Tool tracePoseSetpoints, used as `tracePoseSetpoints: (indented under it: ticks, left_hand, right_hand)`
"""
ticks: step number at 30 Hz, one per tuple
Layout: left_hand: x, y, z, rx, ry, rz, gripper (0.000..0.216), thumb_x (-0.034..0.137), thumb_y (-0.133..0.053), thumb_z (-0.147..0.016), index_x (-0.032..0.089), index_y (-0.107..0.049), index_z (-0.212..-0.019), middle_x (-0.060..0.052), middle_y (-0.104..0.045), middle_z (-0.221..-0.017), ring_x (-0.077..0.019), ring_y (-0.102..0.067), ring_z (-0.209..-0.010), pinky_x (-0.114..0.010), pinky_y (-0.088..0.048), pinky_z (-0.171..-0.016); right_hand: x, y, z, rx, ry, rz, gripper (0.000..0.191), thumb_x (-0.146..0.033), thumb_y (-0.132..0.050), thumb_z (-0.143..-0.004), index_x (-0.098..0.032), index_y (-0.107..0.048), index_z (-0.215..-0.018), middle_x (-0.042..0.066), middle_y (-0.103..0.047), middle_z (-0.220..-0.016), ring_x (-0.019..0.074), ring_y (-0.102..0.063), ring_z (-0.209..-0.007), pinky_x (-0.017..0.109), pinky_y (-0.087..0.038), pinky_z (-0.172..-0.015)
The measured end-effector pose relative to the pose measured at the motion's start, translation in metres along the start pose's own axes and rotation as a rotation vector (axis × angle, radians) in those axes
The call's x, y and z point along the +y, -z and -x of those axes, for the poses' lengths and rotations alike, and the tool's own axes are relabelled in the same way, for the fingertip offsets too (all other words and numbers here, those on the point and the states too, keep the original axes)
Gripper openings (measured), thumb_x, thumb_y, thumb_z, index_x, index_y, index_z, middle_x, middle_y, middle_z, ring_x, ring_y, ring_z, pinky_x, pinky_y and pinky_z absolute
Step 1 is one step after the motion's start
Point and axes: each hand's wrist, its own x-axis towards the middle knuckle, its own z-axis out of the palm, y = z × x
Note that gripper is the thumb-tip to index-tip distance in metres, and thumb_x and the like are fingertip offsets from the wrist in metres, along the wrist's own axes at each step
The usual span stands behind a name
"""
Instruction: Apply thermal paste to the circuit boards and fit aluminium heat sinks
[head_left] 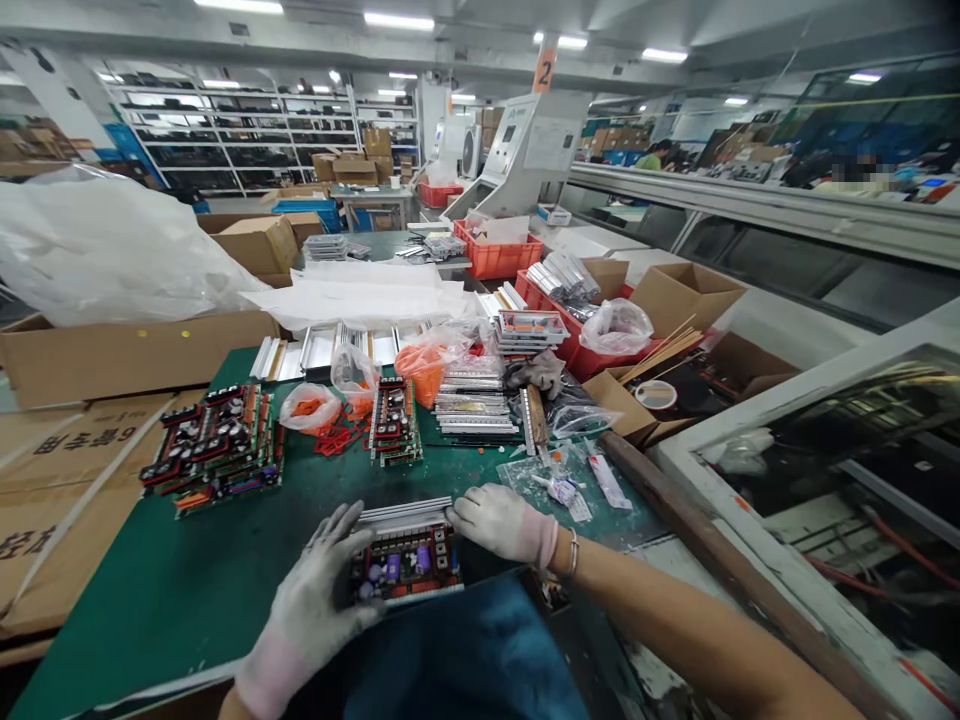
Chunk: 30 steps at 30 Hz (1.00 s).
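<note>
At the near edge of the green table, a circuit board (409,562) with purple and black parts sits against a silver metal housing (405,512). My left hand (322,580), in a white glove, grips the left end of this assembly, fingers over the top and thumb along the bottom edge. Closed at the upper right corner of the housing is my gloved right hand (499,522). Its fingertips are partly hidden. Just beyond stands a small stack of circuit boards (395,420), with a larger stack of boards (217,445) to the left.
Orange pieces (337,432) lie beside plastic bags. Silver metal profiles (474,402) are piled centre right. A tube (609,482) lies on a clear bag at right. Cardboard boxes (135,350) flank the left side; red crates (499,255) stand behind. A wooden rail (675,530) borders the right.
</note>
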Motion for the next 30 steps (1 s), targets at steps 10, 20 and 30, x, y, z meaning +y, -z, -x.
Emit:
tracePoseSetpoints:
  ticks: [10, 20, 30]
  left_hand:
    - [-0.027, -0.029, 0.042, 0.038, 0.084, -0.022, 0.06, 0.026, -0.076, -0.062, 0.027, -0.055, -0.119, -0.007, -0.049, -0.139, -0.0333, -0.05, -0.124, -0.05, -0.046, -0.103]
    - [-0.012, -0.026, 0.038, 0.063, 0.065, -0.038, 0.07, 0.019, -0.078, -0.058, 0.025, -0.047, -0.121, -0.011, -0.055, -0.133, -0.0336, -0.055, -0.118, -0.051, -0.051, -0.097]
    - [-0.002, -0.026, 0.035, 0.068, 0.104, 0.028, 0.067, 0.012, -0.073, -0.057, 0.023, -0.046, -0.118, -0.013, -0.062, -0.123, -0.0301, -0.061, -0.111, -0.041, -0.055, -0.093]
  right_hand:
    - [-0.021, -0.012, 0.008, -0.019, -0.349, -0.122, 0.007, -0.018, -0.057, -0.09, -0.018, -0.063, -0.086, 0.004, -0.061, -0.08, 0.0181, -0.056, -0.076, 0.029, -0.033, -0.06]
    - [-0.027, -0.009, -0.004, 0.165, -0.928, -0.653, 0.006, -0.019, -0.061, -0.083, -0.02, -0.065, -0.079, -0.001, -0.067, -0.079, 0.0153, -0.064, -0.076, 0.023, -0.041, -0.067]
    - [-0.038, -0.031, -0.002, 0.246, -0.781, -0.419, 0.013, -0.015, -0.057, -0.081, -0.019, -0.06, -0.068, 0.0, -0.065, -0.069, 0.0138, -0.063, -0.065, 0.023, -0.032, -0.057]
